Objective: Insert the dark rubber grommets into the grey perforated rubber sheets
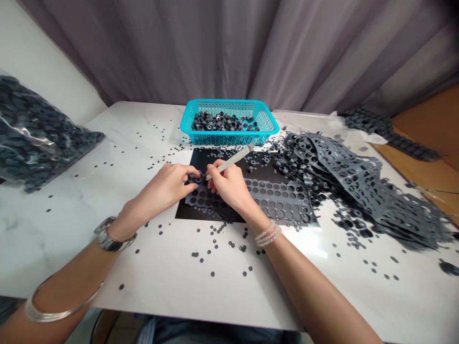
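Note:
My right hand grips a pale, pen-like stick, its lower tip pointing at the left end of a grey perforated sheet. Thumb and index finger of my left hand close around a small dark ring beside that tip. Both hands rest over a black mat, on which the sheet lies with its rows of round holes. My right hand covers part of the sheet. Whether the tip touches the ring I cannot tell.
Behind the mat stands a turquoise basket holding many dark rings. Stacked perforated sheets and loose rings pile up at right. A clear bag of dark pieces sits at left. Small black discs are scattered over the white table.

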`<state>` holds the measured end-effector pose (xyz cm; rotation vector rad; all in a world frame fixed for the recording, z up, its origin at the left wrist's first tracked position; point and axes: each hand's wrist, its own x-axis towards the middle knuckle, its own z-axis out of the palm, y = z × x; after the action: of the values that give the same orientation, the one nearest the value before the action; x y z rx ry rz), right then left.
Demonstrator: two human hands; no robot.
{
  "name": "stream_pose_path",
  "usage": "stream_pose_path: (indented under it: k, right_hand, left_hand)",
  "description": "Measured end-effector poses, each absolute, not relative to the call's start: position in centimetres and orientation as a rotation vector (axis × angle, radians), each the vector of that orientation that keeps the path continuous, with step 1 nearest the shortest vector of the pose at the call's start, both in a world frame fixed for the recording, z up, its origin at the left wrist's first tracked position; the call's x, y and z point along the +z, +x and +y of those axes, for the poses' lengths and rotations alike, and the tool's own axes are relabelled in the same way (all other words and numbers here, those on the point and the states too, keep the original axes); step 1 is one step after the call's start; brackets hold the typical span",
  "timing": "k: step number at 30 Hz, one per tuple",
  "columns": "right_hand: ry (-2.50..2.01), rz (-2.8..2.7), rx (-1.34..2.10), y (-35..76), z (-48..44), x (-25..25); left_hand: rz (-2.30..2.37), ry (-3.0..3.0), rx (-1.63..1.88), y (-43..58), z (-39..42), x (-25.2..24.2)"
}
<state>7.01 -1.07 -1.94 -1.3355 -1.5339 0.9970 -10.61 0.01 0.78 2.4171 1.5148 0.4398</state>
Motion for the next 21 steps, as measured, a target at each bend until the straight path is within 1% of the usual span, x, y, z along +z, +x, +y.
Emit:
stream_pose_path:
  k: [8, 16, 21]
  right_hand:
    - [-1.401, -1.631, 0.918, 6.8, -1.4, -1.5]
    - [-1.471, -1.749, 0.731, 6.1, -1.4, -1.3]
    - [-1.483, -1.759, 0.707, 5.9, -1.4, -1.5]
  left_hand:
    - [1.568, 2.42, 0.436, -9.9, 0.1, 0.7]
    - [1.57, 2.43, 0.427, -9.2, 0.0, 0.1]
    - [1.576, 2.372, 0.454, -9.3, 0.3, -0.4]
